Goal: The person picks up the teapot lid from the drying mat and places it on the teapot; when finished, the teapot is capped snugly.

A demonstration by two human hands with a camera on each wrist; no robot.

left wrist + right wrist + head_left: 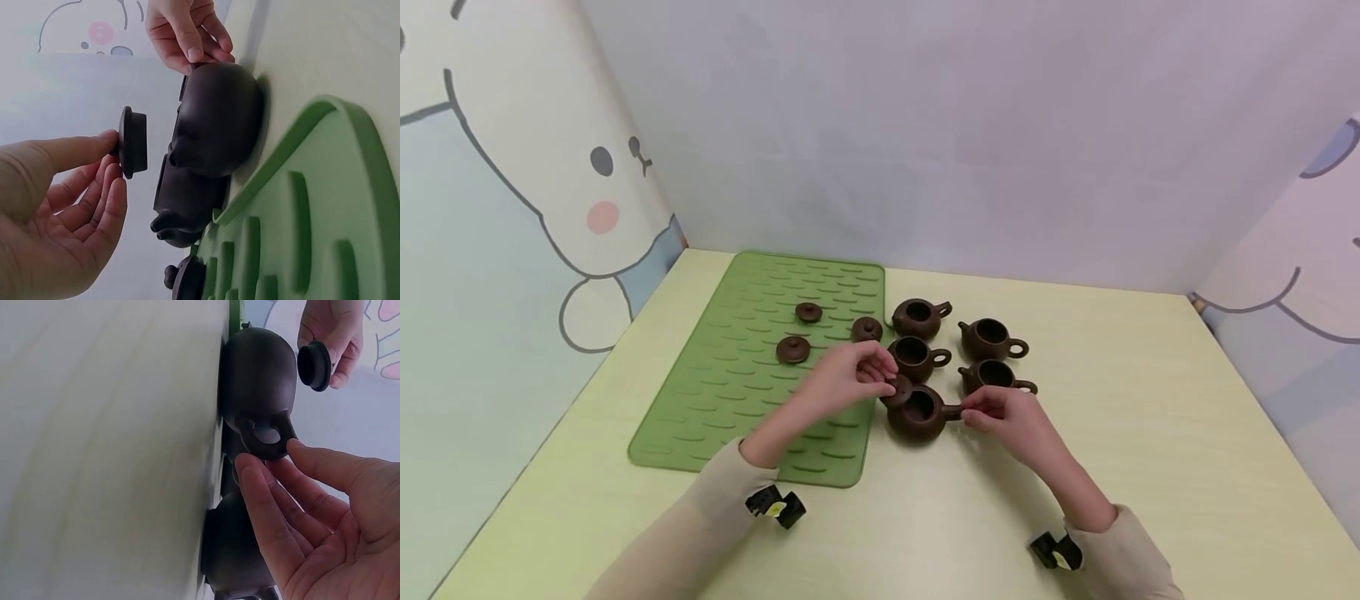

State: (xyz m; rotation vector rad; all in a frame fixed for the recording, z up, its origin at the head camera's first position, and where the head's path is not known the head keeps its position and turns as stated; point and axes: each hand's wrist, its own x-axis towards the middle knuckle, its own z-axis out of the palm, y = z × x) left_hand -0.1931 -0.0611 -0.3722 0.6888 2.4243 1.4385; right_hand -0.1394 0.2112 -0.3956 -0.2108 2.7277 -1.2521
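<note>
My left hand [842,377] pinches a dark brown teapot lid [132,142] by its knob, thumb against the fingers. The lid is tilted above the rim of the nearest teapot [916,430], apart from it in the left wrist view. That teapot is dark brown, stands upright on the table, and its opening shows uncovered. My right hand [1017,423] pinches the looped handle [269,447] of this teapot between thumb and fingers, on its right side. The spout [181,152] points toward the mat.
Several other lidless teapots stand close behind, such as a left one [917,323] and a right one [989,340]. A green ridged mat [700,417] lies at left, bearing three lids, one [793,350] near its middle. Printed walls [925,125] enclose the table.
</note>
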